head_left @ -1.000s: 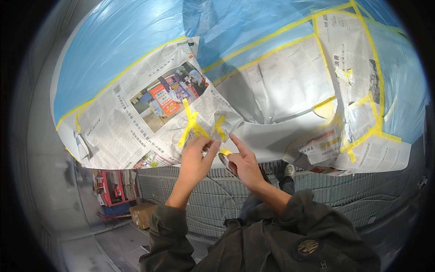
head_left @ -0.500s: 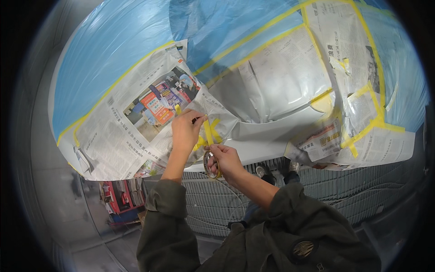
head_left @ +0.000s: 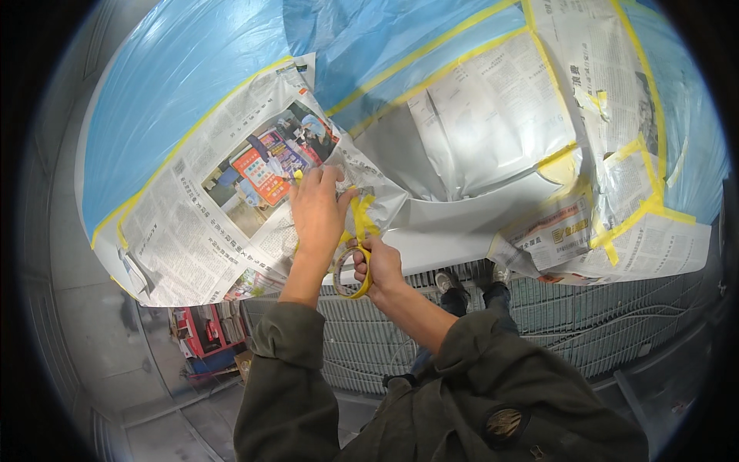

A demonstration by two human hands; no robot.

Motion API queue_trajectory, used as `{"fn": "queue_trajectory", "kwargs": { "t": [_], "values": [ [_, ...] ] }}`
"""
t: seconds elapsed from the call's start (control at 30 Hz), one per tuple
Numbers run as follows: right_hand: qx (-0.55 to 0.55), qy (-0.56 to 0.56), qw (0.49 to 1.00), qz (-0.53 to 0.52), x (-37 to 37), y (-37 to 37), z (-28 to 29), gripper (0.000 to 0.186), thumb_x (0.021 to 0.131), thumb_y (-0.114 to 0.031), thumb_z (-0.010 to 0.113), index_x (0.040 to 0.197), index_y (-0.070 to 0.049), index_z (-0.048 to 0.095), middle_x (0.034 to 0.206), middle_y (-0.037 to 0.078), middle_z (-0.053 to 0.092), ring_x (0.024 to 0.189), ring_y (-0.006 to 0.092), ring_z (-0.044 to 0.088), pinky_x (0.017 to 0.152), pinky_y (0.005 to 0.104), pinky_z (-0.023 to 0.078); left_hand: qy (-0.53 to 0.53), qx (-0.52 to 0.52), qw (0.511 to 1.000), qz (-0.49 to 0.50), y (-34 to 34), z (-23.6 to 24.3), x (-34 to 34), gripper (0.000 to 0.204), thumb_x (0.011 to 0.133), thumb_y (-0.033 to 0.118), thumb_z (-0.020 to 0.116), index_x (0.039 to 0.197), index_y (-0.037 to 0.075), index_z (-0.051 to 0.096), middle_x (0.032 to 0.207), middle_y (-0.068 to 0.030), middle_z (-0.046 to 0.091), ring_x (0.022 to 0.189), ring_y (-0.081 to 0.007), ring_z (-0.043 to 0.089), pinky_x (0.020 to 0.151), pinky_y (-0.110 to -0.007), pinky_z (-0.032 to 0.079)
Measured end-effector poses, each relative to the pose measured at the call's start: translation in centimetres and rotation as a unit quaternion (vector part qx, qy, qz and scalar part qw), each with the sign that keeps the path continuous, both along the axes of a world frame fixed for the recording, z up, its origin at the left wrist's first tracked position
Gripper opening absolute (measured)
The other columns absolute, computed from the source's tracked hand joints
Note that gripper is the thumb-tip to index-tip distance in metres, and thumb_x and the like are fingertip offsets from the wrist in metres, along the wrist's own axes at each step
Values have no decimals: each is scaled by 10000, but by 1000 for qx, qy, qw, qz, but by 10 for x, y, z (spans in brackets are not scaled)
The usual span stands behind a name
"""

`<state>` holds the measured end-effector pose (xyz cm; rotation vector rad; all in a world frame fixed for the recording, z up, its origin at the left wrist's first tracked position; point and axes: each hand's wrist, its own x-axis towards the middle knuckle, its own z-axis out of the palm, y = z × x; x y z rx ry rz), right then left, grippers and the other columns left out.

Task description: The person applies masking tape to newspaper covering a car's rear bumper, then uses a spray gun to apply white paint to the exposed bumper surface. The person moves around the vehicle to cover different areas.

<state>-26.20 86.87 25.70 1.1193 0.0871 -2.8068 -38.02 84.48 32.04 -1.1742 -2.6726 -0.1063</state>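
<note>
Right hand (head_left: 383, 266) clamped on round yellow tape roll (head_left: 353, 294); left hand (head_left: 317, 212) apart from it, over white printed newspaper sheet (head_left: 181, 223), can't tell its grip.

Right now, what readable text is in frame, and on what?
Located by kind, wording not copied:
Left newspaper: columns, mostly too small.
Its colour photo: small characters on an orange panel, blurred.
Upper right newspaper: larger bold characters.
Tape roll: nothing legible.
Jacket patch: nothing legible.

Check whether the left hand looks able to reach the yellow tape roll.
Likely yes: the left hand is near the yellow tape roll and nothing visible blocks the way, though the right hand holds it.
</note>
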Motion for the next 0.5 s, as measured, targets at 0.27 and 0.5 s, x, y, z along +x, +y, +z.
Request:
{"fn": "queue_trajectory", "kwargs": {
  "t": [0.27,0.5],
  "values": [
    [-43,-77,995,-47,10,-36,-3,247,953,-185,450,931,-1,613,646,38,529,473,111,438,434,267,379,31,-76,997,2,1,-3,2,244,780,274,782,837,109,612,896,-41,592,937,-271,569,805,-427,392],
    [-38,12,995,94,54,-42,-19,262,962,-178,459,1072,4,612,722,63,577,493,112,458,460,272,407,-28,-102,992,-71,-16,17,20,365,738,319,811,1030,131,702,1085,-70,588,1109,-294,529,944,-461,382]
  ]
}}
